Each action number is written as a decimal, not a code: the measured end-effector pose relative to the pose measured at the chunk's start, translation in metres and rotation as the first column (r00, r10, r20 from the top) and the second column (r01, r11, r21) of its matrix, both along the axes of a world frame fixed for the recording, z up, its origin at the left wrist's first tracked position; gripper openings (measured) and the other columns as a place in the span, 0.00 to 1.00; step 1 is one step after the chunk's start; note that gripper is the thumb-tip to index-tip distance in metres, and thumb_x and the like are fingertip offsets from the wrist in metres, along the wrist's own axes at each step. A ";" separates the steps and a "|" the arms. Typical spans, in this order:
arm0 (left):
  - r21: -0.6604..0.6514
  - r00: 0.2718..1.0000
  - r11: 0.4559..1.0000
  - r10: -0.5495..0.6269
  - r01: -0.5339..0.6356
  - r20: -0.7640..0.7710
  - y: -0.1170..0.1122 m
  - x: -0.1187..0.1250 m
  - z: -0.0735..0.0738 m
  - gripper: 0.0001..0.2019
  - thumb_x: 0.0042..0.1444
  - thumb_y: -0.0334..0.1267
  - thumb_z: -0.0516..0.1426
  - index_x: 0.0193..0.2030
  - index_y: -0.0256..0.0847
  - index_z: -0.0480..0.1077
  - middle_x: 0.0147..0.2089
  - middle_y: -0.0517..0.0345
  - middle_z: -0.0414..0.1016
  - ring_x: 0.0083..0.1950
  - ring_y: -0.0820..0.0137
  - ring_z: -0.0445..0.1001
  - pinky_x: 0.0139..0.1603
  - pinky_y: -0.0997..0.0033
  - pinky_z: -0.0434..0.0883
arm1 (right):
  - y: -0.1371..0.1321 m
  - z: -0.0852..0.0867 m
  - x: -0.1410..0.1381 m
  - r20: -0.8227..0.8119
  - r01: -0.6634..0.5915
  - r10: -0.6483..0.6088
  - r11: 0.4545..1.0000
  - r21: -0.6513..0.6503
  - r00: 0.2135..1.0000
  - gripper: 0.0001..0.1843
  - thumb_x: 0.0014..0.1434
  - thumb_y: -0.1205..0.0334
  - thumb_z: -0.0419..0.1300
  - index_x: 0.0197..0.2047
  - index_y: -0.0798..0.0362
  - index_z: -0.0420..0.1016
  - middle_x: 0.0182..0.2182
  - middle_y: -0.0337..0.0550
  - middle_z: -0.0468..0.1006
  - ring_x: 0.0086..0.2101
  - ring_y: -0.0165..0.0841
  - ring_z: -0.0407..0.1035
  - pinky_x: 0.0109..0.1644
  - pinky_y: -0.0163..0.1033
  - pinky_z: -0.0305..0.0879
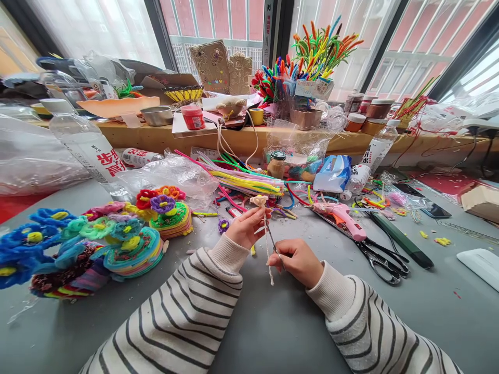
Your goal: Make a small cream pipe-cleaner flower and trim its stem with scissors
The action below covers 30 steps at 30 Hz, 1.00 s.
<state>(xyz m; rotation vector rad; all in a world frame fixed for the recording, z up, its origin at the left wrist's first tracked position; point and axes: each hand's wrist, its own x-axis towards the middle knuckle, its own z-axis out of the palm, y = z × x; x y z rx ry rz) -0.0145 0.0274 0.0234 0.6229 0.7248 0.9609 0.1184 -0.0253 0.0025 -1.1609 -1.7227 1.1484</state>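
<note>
Between the fingertips of my left hand (246,228) is a small cream pipe-cleaner flower (259,200), held upright above the table. Its thin white pipe-cleaner stem (271,275) hangs down below the fingers. My right hand (301,261) is closed around a pair of small metal scissors (272,240), mostly covered by the fingers. The blades point up and left, alongside the stem close to my left fingertips; whether they touch it I cannot tell. Behind the hands lies a bundle of colourful pipe cleaners (245,179).
Fuzzy pipe-cleaner flowers (35,236) and round coiled pieces (134,254) crowd the left. A pink glue gun (345,218), larger black-handled scissors (384,262) and a dark green bar-shaped object (405,241) lie right. Water bottles (88,150) stand near a cluttered ledge (234,137).
</note>
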 end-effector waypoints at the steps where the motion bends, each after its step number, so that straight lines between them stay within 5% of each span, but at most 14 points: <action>1: 0.008 1.000 1.000 -0.006 0.006 -0.001 0.000 0.000 0.000 0.09 0.34 0.37 0.63 0.25 0.39 0.73 0.26 0.61 0.70 0.27 0.79 0.66 0.29 0.79 0.62 | 0.000 0.000 0.000 0.012 0.011 -0.012 1.000 0.014 1.000 0.27 0.44 0.41 0.56 0.10 0.55 0.58 0.11 0.36 0.62 0.17 0.24 0.55 0.21 0.30 0.52; 7: 0.054 0.999 0.999 0.002 0.001 -0.045 -0.002 0.001 0.001 0.12 0.33 0.35 0.64 0.29 0.39 0.73 0.25 0.62 0.69 0.26 0.80 0.66 0.28 0.78 0.62 | 0.002 0.000 0.003 0.034 0.088 -0.091 0.993 0.079 0.995 0.28 0.45 0.41 0.55 0.10 0.55 0.58 0.10 0.35 0.61 0.16 0.24 0.53 0.21 0.30 0.52; 15: 0.200 0.962 0.980 0.044 0.011 -0.268 -0.002 0.003 0.002 0.13 0.30 0.41 0.64 0.20 0.36 0.66 0.18 0.65 0.66 0.20 0.81 0.64 0.24 0.80 0.60 | 0.006 -0.002 0.006 0.089 0.226 -0.242 0.961 0.160 0.966 0.27 0.46 0.41 0.55 0.10 0.55 0.57 0.10 0.34 0.57 0.16 0.23 0.49 0.20 0.30 0.49; 21: 0.337 0.942 0.932 -0.010 0.130 -0.335 -0.006 0.004 0.004 0.13 0.31 0.42 0.63 0.18 0.36 0.67 0.17 0.64 0.66 0.19 0.81 0.62 0.23 0.78 0.60 | 0.005 -0.002 0.006 0.118 0.213 -0.236 0.959 0.185 0.964 0.27 0.46 0.42 0.54 0.10 0.55 0.59 0.10 0.34 0.59 0.16 0.23 0.51 0.21 0.30 0.51; 30: 0.356 0.947 0.925 -0.012 0.133 -0.322 -0.005 0.003 0.003 0.12 0.32 0.41 0.63 0.17 0.36 0.66 0.16 0.62 0.66 0.19 0.79 0.61 0.22 0.77 0.59 | 0.006 -0.002 0.006 0.071 0.206 -0.212 0.975 0.078 0.975 0.28 0.45 0.40 0.54 0.10 0.55 0.61 0.10 0.35 0.58 0.16 0.24 0.52 0.22 0.31 0.50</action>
